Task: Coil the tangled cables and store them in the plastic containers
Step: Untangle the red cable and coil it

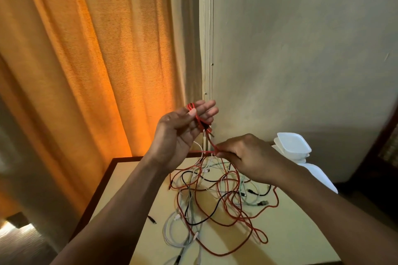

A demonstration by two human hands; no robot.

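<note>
A tangle of red, white and black cables [215, 200] lies on the cream table [290, 239]. My left hand [181, 133] is raised above it, palm up, its thumb pressing a few loops of a red cable [197, 117] against nearly straight fingers. My right hand [247, 157] pinches the same red cable a little lower, to the right, where it runs down into the tangle. White plastic containers [293, 144] are stacked at the table's far right, against the wall.
An orange curtain [86, 71] hangs on the left and a pale wall [301, 60] rises behind the table. The table has a dark wooden rim [97, 196]. White lids or containers [318, 176] lie beside my right forearm.
</note>
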